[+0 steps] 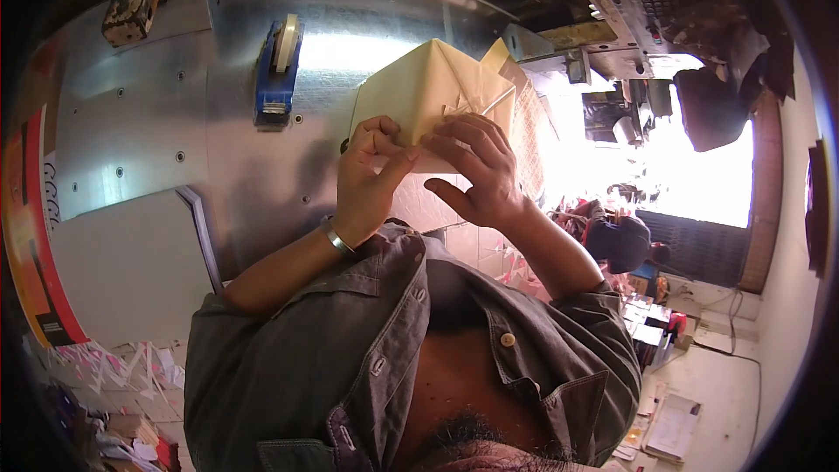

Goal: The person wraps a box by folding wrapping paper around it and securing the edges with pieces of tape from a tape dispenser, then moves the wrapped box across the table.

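Note:
A package wrapped in cream paper (pixel 393 87) stands at the metal table's near edge, with creased folds on its right side. My left hand (pixel 374 170), with a metal bracelet at the wrist, has bent fingers closed on the package's lower edge. On the folded side, my right hand (pixel 476 166) holds the paper with curled fingers, its thumb apart below them. The fingertips of both hands are close together. Beyond my left hand lies a blue tape dispenser (pixel 266 92).
The riveted metal table (pixel 157 87) bears a worn block (pixel 134 2) at the far left. A pale board (pixel 131 262) and a red-edged printed item (pixel 33 236) are at the left. A person (pixel 619 240) is in the background at the right.

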Tool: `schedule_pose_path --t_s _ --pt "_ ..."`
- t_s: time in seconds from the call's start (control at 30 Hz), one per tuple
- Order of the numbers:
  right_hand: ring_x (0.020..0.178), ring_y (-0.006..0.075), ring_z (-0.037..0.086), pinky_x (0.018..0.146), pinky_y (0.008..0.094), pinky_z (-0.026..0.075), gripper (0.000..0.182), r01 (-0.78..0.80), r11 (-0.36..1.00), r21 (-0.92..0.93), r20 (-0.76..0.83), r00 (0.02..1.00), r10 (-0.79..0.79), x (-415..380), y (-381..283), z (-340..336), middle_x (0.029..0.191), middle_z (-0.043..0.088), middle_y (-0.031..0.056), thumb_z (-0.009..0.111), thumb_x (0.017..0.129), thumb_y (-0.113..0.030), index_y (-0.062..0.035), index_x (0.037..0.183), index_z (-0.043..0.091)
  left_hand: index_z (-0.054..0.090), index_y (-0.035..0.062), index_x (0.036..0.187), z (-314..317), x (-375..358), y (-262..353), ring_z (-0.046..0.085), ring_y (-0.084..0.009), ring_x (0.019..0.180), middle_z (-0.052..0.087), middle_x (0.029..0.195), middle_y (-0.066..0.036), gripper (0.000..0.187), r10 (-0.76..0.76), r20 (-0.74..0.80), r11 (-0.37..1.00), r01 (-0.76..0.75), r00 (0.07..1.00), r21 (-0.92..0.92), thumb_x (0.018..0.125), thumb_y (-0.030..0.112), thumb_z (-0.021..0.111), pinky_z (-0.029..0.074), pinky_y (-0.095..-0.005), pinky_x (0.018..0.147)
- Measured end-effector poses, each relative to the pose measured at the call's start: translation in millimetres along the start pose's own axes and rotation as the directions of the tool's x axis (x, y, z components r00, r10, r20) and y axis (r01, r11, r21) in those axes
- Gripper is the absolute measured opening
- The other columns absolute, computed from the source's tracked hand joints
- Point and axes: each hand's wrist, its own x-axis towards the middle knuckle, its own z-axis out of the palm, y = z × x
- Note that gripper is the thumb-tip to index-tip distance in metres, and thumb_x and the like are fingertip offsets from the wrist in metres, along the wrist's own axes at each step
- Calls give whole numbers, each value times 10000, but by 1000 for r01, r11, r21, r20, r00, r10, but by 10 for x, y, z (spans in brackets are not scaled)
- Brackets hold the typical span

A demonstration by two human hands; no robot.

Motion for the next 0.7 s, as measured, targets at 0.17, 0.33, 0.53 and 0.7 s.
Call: schedule_pose_path --t_s 0.17,0.33,0.53,0.7 --pt "1151 395 652 1009 523 516 519 0 1000 -4 -33 999 0 -22 34 57 1212 660 157 855 784 -282 -69 1233 707 610 61 775 -109 -10 -26 561 -204 1062 577 1169 -91 256 273 -7 936 -264 962 234 802 105 860 465 -359 953" --pt "1172 366 639 1022 513 508 523 -38 999 9 -46 998 38 -27 -4 82 1213 650 128 854 756 -271 -98 1227 709 738 54 890 -116 45 179 518 -246 1148 541 1188 -94 158 603 170 640 -600 779 479 782 58 854 426 -384 994" --pt "1204 350 615 1046 513 487 517 -64 997 49 -49 997 66 -21 -33 79 1207 642 114 847 755 -288 -106 1219 711 782 54 886 -130 147 87 558 -249 1093 581 1132 -85 172 636 235 535 -640 735 552 751 48 890 468 -393 940" --pt "1221 351 599 1071 518 463 543 -76 996 52 -34 996 78 -34 -25 61 1220 637 120 844 746 -309 -92 1225 705 790 71 878 -99 144 -54 599 -260 1063 664 1119 -81 186 580 131 691 -571 804 442 734 37 902 492 -392 902"
